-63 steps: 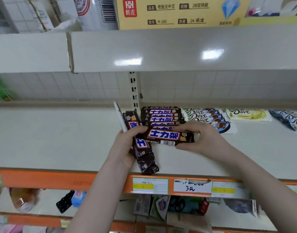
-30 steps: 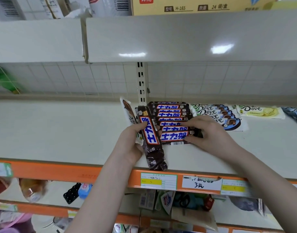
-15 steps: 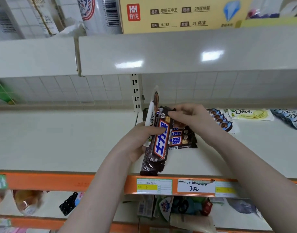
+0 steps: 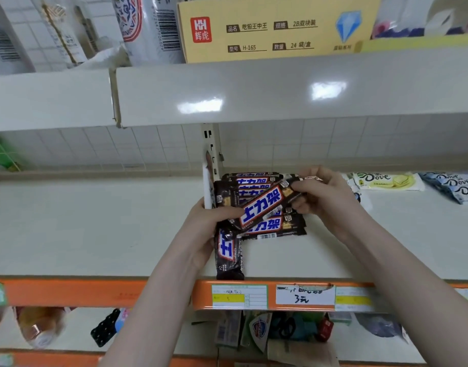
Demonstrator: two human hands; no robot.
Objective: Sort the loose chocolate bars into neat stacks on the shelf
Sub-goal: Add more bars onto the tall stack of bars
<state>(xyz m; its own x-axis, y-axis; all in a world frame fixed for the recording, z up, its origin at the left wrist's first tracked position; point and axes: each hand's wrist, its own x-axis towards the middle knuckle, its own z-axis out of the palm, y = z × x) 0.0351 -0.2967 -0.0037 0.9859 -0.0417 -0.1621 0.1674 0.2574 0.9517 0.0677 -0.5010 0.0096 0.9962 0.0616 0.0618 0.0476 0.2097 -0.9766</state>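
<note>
A stack of brown Snickers bars [image 4: 274,226] lies flat on the cream shelf [image 4: 95,226] near its middle. My left hand [image 4: 201,234] grips a few upright bars, a brown Snickers bar [image 4: 228,254] hanging toward the shelf's front edge and a white-wrapped bar [image 4: 207,186] sticking up behind. My right hand [image 4: 323,197] pinches the right end of one Snickers bar [image 4: 264,205], held tilted above the stack, its left end still by my left thumb.
Dove bars lie to the right: a yellow one [image 4: 386,181] and a blue one [image 4: 455,186]. An orange price rail [image 4: 68,292] with tags edges the shelf. A low upper shelf [image 4: 254,91] overhangs. Assorted goods sit on the shelf below.
My right hand has placed one bar on the stack, then taken hold of another from the bunch in my left hand and swung it toward horizontal over the stack.
</note>
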